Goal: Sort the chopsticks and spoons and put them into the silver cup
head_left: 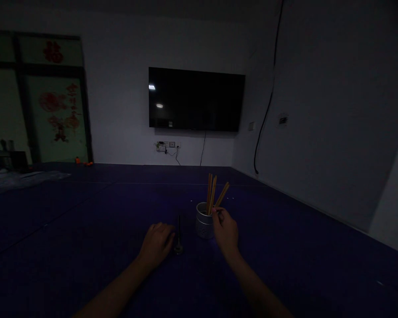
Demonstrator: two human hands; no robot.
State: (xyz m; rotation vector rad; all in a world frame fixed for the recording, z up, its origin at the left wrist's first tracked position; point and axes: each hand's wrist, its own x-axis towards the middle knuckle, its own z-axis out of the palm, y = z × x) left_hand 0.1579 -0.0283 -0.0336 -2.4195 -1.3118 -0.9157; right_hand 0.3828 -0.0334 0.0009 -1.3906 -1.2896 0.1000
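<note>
A small white cup (203,224) stands on the dark blue surface (86,229) in front of me, with three wooden sticks (213,193) leaning up out of it. My right hand (224,230) is beside the cup's right rim, its fingers pinched around a small dark thing at the rim that I cannot make out. My left hand (156,245) lies palm down on the surface to the cup's left, fingers bent. A dark slim utensil (178,234) lies just by its fingertips, between the hand and the cup. The room is very dim.
A black screen (196,99) hangs on the far wall above a wall socket (167,145). A window with red paper cutouts (58,106) is at the left. Clear plastic sheeting (16,179) lies at the far left. A black cable (268,101) runs down the right wall.
</note>
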